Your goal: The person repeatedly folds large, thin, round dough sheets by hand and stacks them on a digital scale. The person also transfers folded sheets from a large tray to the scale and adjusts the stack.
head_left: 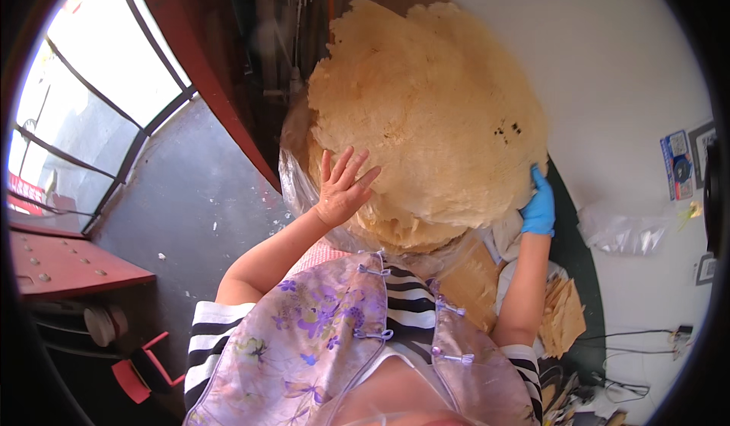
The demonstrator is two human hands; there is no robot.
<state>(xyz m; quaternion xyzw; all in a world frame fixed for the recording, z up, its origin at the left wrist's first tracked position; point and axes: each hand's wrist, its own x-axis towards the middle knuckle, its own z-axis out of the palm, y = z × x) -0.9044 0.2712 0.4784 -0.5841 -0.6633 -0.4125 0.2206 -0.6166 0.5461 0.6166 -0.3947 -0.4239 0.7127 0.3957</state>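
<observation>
A large round, thin tan sheet (422,112) with ragged edges and a few small dark marks stands before me, over more such sheets (410,233) in a clear plastic bag (293,169). My left hand (345,189), bare, lies with fingers spread at the sheet's lower left edge, holding nothing. My right hand (539,206), in a blue glove, grips the sheet's right edge; part of its fingers is hidden behind the sheet.
Broken tan pieces (562,315) lie in a bag at the lower right, near cables (627,389). A white wall (604,83) rises at right, bearing printed codes. To the left are a red-edged cabinet (228,101), grey floor (188,198) and a framed glass door (108,83).
</observation>
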